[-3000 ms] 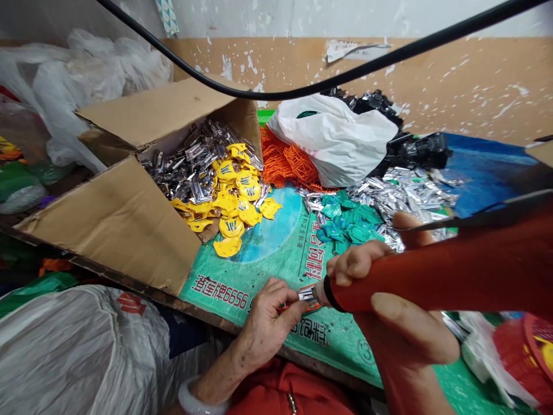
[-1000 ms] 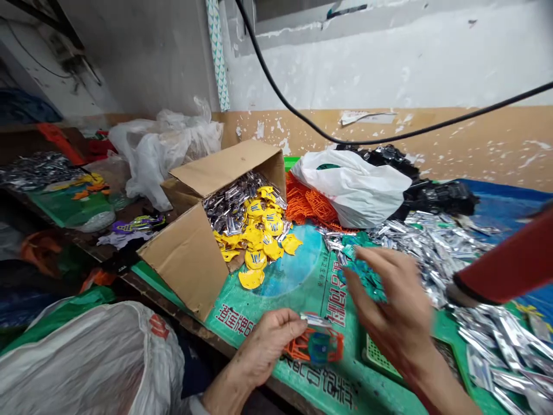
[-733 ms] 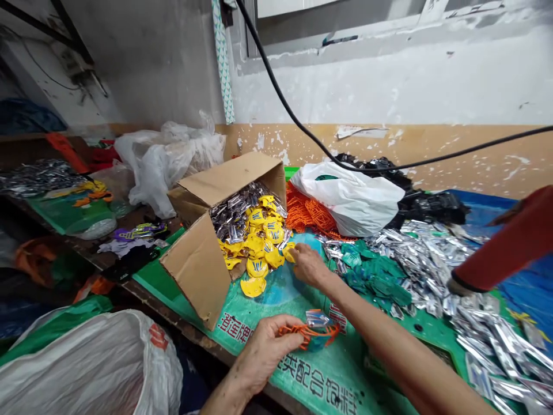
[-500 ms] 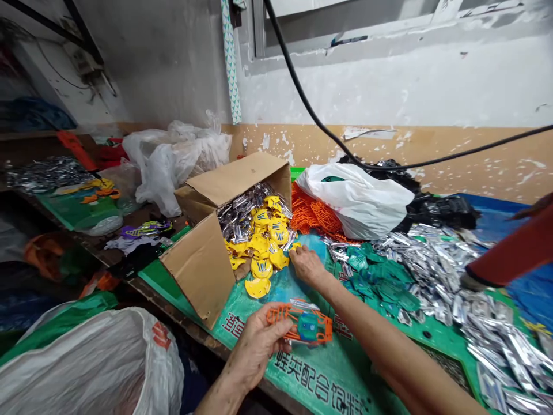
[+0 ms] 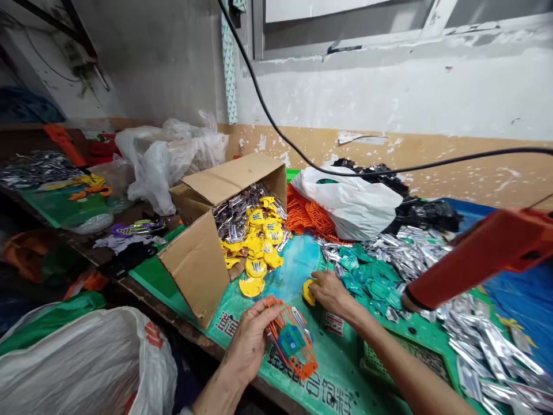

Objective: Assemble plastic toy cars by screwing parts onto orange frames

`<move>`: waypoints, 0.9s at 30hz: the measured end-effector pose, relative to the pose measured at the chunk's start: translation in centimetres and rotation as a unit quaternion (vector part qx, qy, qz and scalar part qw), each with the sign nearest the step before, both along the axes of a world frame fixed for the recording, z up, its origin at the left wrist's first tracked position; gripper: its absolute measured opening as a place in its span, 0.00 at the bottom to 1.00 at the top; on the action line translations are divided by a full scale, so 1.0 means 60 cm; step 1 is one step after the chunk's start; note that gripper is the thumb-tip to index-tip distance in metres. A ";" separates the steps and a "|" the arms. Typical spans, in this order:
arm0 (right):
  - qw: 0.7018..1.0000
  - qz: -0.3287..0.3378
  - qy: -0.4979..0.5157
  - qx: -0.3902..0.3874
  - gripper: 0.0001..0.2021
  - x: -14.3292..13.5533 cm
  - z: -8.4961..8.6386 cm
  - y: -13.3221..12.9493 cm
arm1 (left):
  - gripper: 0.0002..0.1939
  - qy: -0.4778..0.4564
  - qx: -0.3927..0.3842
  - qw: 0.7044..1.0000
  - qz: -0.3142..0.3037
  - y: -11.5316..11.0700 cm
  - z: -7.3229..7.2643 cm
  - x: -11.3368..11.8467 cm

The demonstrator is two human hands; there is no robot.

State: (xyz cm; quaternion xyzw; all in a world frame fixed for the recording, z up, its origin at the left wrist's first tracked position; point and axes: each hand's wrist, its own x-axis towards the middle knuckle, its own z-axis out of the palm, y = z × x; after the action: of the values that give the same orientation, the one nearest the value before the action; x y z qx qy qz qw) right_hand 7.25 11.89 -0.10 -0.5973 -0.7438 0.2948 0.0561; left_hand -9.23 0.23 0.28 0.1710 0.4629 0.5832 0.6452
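My left hand (image 5: 250,337) grips the near end of an orange lattice frame (image 5: 292,340) with a teal piece and silvery strips in it, tilted over the green mat. Between the fingertips of my right hand (image 5: 332,293) is a yellow piece (image 5: 309,292), held just above the mat and to the right of the frame. Yellow pieces (image 5: 257,245) and shiny silver parts (image 5: 237,214) spill from a cardboard box (image 5: 199,266) lying on its side. Teal pieces (image 5: 374,274) are heaped beyond my right wrist.
An orange-red tool (image 5: 470,259) hangs at the right over silver strips (image 5: 488,334). A green basket (image 5: 389,360) sits under my right forearm. Behind are orange parts (image 5: 309,210) and a white bag (image 5: 349,199); a white sack (image 5: 99,357) stands lower left.
My right hand has drawn back from the yellow heap with a yellow piece. My left hand has turned the orange frame so its far end points down. The red tool appears further left.
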 end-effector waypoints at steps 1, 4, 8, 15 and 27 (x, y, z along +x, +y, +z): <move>1.000 0.012 -0.013 0.004 0.16 -0.001 0.002 -0.005 | 0.12 -0.022 -0.008 1.000 0.020 0.001 -0.001 0.000; 0.998 0.041 -0.045 0.005 0.15 -0.006 0.007 -0.020 | 0.12 -0.065 -0.041 0.995 0.062 0.001 -0.003 -0.003; 0.997 0.038 -0.062 0.003 0.15 -0.017 0.005 -0.031 | 0.14 -0.066 -0.036 0.997 0.023 -0.003 0.001 -0.008; 0.999 0.002 0.050 -0.012 0.25 0.002 0.036 -0.047 | 0.18 0.040 0.040 0.996 -0.073 -0.018 0.024 0.010; 0.733 -0.133 0.661 -0.096 0.33 0.021 0.027 -0.188 | 0.24 0.424 0.300 0.842 -0.147 -0.021 0.027 0.065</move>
State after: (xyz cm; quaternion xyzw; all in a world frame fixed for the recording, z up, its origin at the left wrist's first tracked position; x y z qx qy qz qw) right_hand 8.50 0.60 1.50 -0.3472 -0.3999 0.6746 0.5143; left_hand -5.33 -1.03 1.88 0.6531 0.4632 0.4625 0.3808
